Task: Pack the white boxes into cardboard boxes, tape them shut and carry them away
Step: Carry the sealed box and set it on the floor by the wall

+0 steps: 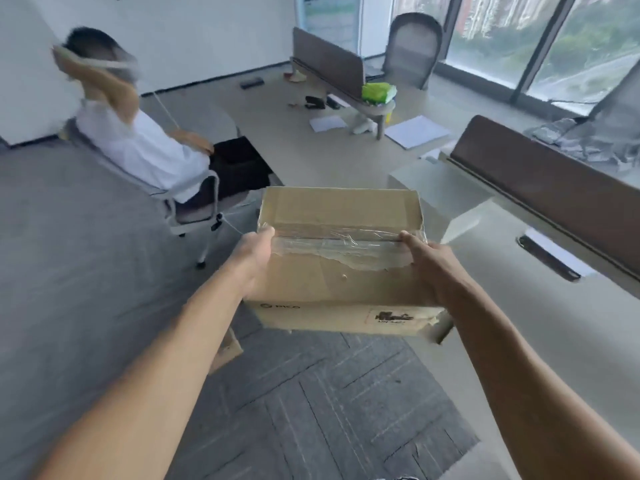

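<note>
A brown cardboard box (341,216) hangs in the air in front of me, above the carpet, its top flaps sealed with a wide strip of clear tape. My left hand (254,261) grips its left side, thumb on the top edge. My right hand (427,268) grips the right side the same way. A white box (436,192) lies on the desk just behind the cardboard box. The fingers of both hands are hidden behind the box's sides.
A person in a white shirt sits in an office chair (194,202) to the left. A long desk (311,147) with brown dividers, papers and a green bag (377,91) stretches ahead and right. Another cardboard piece (227,351) lies on the grey carpet under my left forearm.
</note>
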{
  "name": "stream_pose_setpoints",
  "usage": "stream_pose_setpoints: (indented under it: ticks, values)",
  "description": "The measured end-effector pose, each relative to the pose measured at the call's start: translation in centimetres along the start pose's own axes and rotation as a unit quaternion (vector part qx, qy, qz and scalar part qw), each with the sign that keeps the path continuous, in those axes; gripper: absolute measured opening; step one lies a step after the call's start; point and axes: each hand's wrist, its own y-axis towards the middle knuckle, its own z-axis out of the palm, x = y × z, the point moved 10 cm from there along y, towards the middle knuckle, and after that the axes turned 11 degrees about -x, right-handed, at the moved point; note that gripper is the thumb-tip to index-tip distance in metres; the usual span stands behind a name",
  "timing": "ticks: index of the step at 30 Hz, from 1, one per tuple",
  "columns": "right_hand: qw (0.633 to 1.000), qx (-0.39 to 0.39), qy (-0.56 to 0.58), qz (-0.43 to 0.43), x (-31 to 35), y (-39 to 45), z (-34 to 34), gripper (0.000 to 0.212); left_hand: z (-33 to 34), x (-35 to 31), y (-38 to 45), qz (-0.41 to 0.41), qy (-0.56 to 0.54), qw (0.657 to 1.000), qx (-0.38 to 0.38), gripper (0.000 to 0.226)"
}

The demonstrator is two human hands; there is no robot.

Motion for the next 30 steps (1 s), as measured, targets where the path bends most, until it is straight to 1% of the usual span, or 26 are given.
stream_pose_setpoints:
  ticks: [3, 6, 7, 10, 13, 15, 18, 20, 22, 25, 30]
  values:
    - [0.997, 0.068, -0.017, -0.025, 4.7, -4.6, 10.8, 0.052, -11.7, 5.5, 1.9, -0.031, 0.005, 0.997, -0.072, 0.052]
    - [0.989, 0.138, -0.035, -0.03, 7.9, -9.7, 21.3, 0.063, -22.1, 11.4, 3.1, -0.072, -0.012, 0.988, -0.139, 0.052]
    - [0.986, 0.16, -0.038, -0.037, 8.8, -11.4, 24.6, 0.063, -25.1, 13.4, 3.4, -0.088, -0.018, 0.983, -0.159, 0.053]
    - [0.973, 0.214, -0.058, -0.066, 11.6, -16.1, 33.4, 0.057, -33.2, 18.6, 3.9, -0.122, -0.03, 0.969, -0.211, 0.056]
    - [0.96, 0.254, -0.079, -0.087, 14.3, -19.9, 41.0, 0.05, -39.5, 22.9, 4.7, -0.152, -0.041, 0.954, -0.254, 0.054]
    - [0.952, 0.276, -0.091, -0.1, 16.0, -21.5, 45.5, 0.05, -42.7, 25.3, 5.7, -0.176, -0.053, 0.944, -0.275, 0.052]
    - [0.939, 0.305, -0.103, -0.12, 18.8, -22.9, 52.0, 0.056, -46.5, 28.2, 8.2, -0.207, -0.073, 0.93, -0.294, 0.054]
    - [0.931, 0.33, -0.101, -0.116, 20.5, -23.4, 56.0, 0.049, -48.6, 29.2, 10.5, -0.22, -0.08, 0.924, -0.302, 0.053]
    - [0.929, 0.338, -0.1, -0.115, 22.3, -23.1, 59.9, 0.046, -50.6, 29.7, 13.3, -0.228, -0.079, 0.918, -0.313, 0.053]
    - [0.926, 0.35, -0.089, -0.109, 25.4, -22.1, 65.5, 0.049, -53.4, 29.8, 18.3, -0.238, -0.09, 0.912, -0.321, 0.052]
    - [0.922, 0.354, -0.107, -0.11, 30.9, -20.4, 74.0, 0.046, -57.9, 29.6, 27.0, -0.241, -0.103, 0.911, -0.32, 0.052]
